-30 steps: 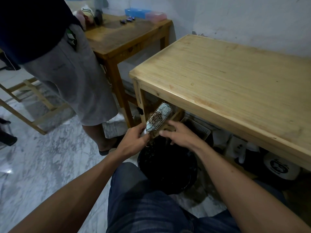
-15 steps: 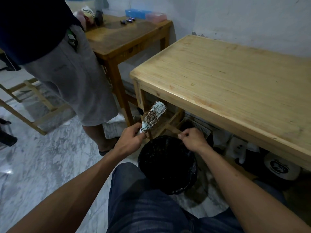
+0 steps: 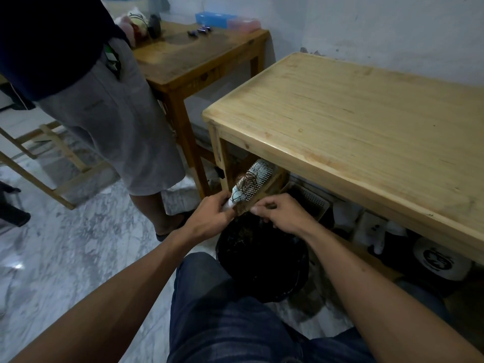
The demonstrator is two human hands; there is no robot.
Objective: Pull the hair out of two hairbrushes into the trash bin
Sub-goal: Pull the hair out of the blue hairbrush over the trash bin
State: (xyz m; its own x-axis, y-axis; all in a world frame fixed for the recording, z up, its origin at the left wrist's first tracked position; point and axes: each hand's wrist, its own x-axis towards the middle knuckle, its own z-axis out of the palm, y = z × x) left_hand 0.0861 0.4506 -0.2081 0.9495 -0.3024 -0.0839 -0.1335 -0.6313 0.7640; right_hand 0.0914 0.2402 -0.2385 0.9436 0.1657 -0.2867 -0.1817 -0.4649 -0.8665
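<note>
While the left hand [image 3: 209, 221] is clamping its fingers [image 3: 222, 199] on the low end of the brush [image 3: 252, 183], the right hand [image 3: 284, 217] is pinching its fingertips [image 3: 255, 210] together on a tuft of hair [image 3: 246, 180] at the brush's near edge. The brush is tilting up and away, bristles facing the camera, its pale pad partly covered by a brown tangle. It is hanging directly above the bin [image 3: 262, 260], a round black container sitting on the marble floor [image 3: 65, 244] between the wearer's knee [image 3: 209, 297] and the table [image 3: 353, 121]. Loose strands are lying inside the bin. Under the table, just beside the bin, a basket [image 3: 313, 199] is standing. Left of the hands, a bystander [image 3: 110, 113] in grey shorts is standing by a darker table [image 3: 199, 56] holding small items.
</note>
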